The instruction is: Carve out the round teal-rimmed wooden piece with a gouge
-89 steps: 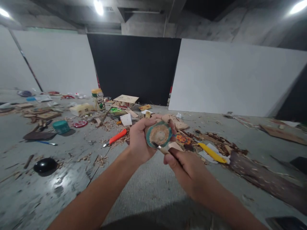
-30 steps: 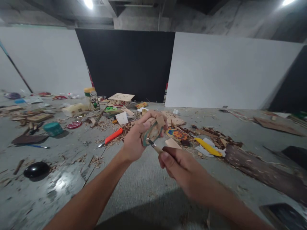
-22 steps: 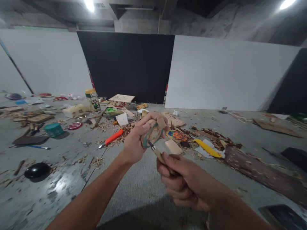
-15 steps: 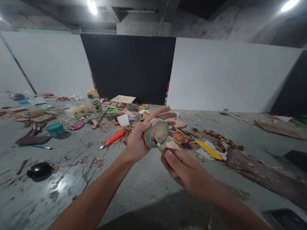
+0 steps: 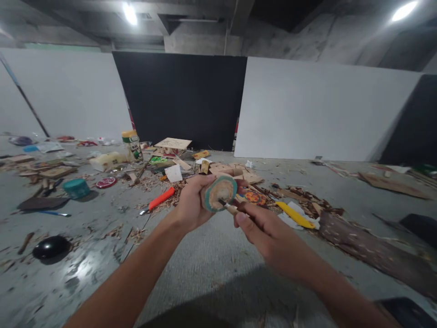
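Note:
A round wooden piece with a teal rim and a rough, pale hollow face sits in my left hand, whose fingers wrap behind it. My right hand is closed around the wooden handle of a small carving tool. The tool's dark metal tip touches the pale face inside the teal rim. Both hands are in the middle of the view, above the grey floor.
Wood shavings lie around an orange cutter, a yellow-handled tool, a teal lid, a black dome and a jar. A brown cloth lies at right. Panels stand behind.
The fingers of my left hand, which were stretched out, have curled round the wooden piece. The tool tip has shifted slightly on its face. The view has moved a little.

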Action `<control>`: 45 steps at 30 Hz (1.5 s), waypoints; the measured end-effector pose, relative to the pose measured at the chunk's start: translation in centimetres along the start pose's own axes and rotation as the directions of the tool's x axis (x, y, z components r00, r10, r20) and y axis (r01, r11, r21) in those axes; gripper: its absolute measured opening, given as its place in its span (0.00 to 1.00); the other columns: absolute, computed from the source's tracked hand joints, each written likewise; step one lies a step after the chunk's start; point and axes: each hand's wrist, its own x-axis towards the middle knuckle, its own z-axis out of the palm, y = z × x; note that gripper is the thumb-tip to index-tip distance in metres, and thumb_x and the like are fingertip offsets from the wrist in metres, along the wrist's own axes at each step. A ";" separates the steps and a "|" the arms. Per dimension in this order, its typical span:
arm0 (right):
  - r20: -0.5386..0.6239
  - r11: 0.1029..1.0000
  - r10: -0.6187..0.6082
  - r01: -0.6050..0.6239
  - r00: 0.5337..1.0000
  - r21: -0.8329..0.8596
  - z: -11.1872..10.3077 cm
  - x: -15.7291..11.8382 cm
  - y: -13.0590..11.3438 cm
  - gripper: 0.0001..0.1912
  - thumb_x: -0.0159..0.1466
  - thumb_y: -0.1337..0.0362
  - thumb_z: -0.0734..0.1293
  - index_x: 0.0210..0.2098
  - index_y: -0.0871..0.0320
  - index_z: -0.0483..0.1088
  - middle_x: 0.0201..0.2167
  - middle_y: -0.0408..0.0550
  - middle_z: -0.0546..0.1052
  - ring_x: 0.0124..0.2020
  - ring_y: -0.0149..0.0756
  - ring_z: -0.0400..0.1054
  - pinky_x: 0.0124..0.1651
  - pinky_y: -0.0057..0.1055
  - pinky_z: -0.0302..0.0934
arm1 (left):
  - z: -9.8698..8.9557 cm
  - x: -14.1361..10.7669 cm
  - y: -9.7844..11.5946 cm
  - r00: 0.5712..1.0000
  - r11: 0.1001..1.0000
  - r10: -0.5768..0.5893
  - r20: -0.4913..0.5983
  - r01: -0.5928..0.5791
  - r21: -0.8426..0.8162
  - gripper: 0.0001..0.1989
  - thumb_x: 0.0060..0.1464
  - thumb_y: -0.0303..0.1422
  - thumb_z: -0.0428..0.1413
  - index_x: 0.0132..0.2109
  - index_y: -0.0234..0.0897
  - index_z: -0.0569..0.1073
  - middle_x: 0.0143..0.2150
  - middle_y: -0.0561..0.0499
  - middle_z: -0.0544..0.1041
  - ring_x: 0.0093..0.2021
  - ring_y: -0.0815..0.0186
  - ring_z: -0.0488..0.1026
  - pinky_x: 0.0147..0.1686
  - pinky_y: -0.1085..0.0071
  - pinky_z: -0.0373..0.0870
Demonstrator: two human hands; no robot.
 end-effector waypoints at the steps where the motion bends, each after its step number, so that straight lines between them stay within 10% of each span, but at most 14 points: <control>1: -0.021 1.000 -0.004 0.004 1.000 -0.006 0.0 0.0 0.1 0.15 0.71 0.56 0.55 0.31 0.55 0.63 0.25 0.41 0.65 0.26 0.33 0.59 0.30 0.31 0.52 | 0.1 0.1 -0.2 1.000 1.000 -0.010 -0.021 0.009 -0.010 0.25 0.53 0.43 0.54 0.51 0.28 0.75 0.43 0.36 0.80 0.40 0.52 0.78 0.36 0.62 0.74; 9: -0.073 1.000 0.007 -0.008 0.997 -0.014 -0.7 0.3 0.5 0.17 0.71 0.56 0.56 0.27 0.55 0.63 0.22 0.39 0.61 0.24 0.31 0.54 0.27 0.31 0.47 | -0.9 -0.2 -0.8 0.988 0.987 -0.149 0.034 0.146 0.066 0.27 0.63 0.50 0.45 0.53 0.33 0.73 0.44 0.37 0.79 0.41 0.54 0.77 0.31 0.65 0.74; 15: -0.071 0.995 0.001 -0.009 0.997 -0.103 -0.1 0.1 0.1 0.18 0.70 0.55 0.56 0.27 0.55 0.63 0.21 0.40 0.65 0.23 0.32 0.57 0.27 0.32 0.47 | -0.5 -0.3 0.0 0.997 0.993 -0.070 0.027 0.072 -0.093 0.23 0.48 0.36 0.52 0.50 0.30 0.75 0.46 0.36 0.79 0.46 0.48 0.77 0.40 0.58 0.74; 27: -0.019 0.993 -0.016 0.014 1.000 -0.121 0.9 -0.1 0.1 0.15 0.71 0.58 0.54 0.31 0.55 0.64 0.27 0.46 0.72 0.28 0.36 0.64 0.31 0.34 0.50 | 1.1 0.3 -0.1 0.921 0.977 0.057 -0.385 -0.131 -0.169 0.17 0.60 0.37 0.45 0.47 0.33 0.73 0.45 0.40 0.80 0.47 0.51 0.78 0.41 0.56 0.77; 45: 0.012 0.997 -0.065 0.066 0.998 -0.034 1.6 -0.4 0.0 0.15 0.72 0.59 0.55 0.30 0.55 0.63 0.24 0.42 0.68 0.24 0.32 0.60 0.27 0.30 0.49 | 1.3 -0.2 -0.5 0.950 0.947 0.244 -0.195 -0.276 -0.162 0.13 0.55 0.36 0.44 0.39 0.35 0.71 0.40 0.40 0.77 0.43 0.52 0.77 0.35 0.61 0.76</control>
